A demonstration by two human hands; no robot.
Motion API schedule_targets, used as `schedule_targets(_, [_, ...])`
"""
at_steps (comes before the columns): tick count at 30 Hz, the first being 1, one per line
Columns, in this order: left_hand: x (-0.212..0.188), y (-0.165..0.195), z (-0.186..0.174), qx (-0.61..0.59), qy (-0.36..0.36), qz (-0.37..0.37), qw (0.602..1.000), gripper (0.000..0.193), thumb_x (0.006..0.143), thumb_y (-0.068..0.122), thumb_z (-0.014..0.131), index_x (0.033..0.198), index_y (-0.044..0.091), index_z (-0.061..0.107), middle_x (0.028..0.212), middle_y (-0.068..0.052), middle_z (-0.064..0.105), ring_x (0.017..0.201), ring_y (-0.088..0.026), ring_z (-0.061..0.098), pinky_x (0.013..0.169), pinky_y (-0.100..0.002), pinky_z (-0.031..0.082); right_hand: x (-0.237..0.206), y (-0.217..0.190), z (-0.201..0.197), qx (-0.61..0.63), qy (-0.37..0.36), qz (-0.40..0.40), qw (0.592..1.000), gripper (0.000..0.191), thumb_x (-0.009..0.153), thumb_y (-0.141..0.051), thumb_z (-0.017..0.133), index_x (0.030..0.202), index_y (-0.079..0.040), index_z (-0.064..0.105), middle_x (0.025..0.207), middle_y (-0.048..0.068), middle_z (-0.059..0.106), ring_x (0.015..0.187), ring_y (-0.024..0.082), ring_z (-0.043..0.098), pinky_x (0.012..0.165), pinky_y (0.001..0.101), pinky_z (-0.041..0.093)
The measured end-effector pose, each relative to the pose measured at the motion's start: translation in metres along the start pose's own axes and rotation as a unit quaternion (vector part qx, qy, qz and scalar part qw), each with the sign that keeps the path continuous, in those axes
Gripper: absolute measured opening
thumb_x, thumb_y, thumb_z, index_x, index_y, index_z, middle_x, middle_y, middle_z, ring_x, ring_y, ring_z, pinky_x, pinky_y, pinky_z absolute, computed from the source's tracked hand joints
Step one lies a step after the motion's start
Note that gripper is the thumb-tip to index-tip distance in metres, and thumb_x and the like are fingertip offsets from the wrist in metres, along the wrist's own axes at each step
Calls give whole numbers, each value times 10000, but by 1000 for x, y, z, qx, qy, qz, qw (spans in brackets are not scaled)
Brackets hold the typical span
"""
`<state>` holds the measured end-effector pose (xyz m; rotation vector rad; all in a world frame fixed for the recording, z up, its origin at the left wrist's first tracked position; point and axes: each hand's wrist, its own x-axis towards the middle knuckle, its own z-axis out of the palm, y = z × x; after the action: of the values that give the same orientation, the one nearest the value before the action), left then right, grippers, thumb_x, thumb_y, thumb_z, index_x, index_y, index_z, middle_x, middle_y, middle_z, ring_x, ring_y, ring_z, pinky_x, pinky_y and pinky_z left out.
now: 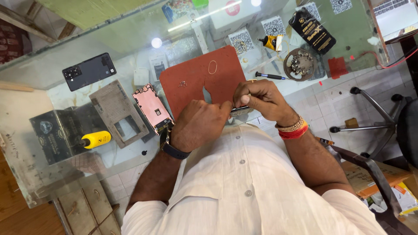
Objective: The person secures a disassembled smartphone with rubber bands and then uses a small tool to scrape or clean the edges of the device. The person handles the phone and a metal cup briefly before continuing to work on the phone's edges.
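My left hand [198,124] and my right hand [260,98] meet at the near edge of a red-brown work mat [196,80] on a glass counter. Both hands are closed around a thin dark phone part [241,111] held edge-on between them; most of it is hidden by my fingers. A dark watch sits on my left wrist, red and beaded bands on my right. A pink-backed phone frame [152,108] lies just left of the mat. A few tiny screws [183,83] and a rubber band [212,66] rest on the mat.
A black phone back [89,71] lies far left. A grey perforated block [116,111], a dark box [56,132] and a yellow-handled tool [96,139] sit left. A round parts dish [300,64], a screwdriver [270,76], a glue bottle [271,41] and a black packet [312,30] lie right. A chair base [370,117] stands on the tiled floor.
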<state>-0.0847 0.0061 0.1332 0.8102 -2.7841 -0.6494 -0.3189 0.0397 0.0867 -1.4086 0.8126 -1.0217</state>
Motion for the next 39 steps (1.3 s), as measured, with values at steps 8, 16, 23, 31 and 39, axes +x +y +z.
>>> schedule_targets(8, [3,-5,-3,-17,-42,22,999,145,921,178,645,863,47,621,567,-162,628,511,-355,661,474,-497,526,7,4,9,-50,-37,-32,998,337,1068,-228,588,811,-10,567,780,38,578,741,155,521,689,323,443])
schedule_targets(16, [5,-16,9,-84,-81,-21,993,245,947,282,679,931,42,631,577,-173,638,545,-383,661,535,-528,520,13,8,5,-106,-35,-44,993,371,1091,-247,566,810,-6,544,802,60,568,771,169,522,745,333,446])
schedule_targets(23, [10,-38,56,-697,113,-30,707,604,1065,114,634,1608,35,383,1440,-135,615,1276,-200,652,1056,-358,533,4,-19,-7,-57,287,-149,945,220,1068,-106,552,1134,56,685,1053,164,683,959,237,695,882,334,577])
schedule_targets(31, [10,-28,70,-878,81,-86,464,559,1072,120,600,1593,62,407,1302,-151,667,1013,-252,727,783,-425,669,-9,-26,15,-306,242,-196,900,274,840,35,793,1096,21,697,1263,212,704,1106,290,751,959,360,609])
schedule_targets(39, [12,-13,71,-885,60,-128,444,545,1058,117,604,1568,43,427,1232,-178,683,967,-273,751,707,-435,671,-17,-17,13,-307,260,-198,894,219,821,50,810,1015,21,713,1268,225,699,1106,303,753,921,354,627])
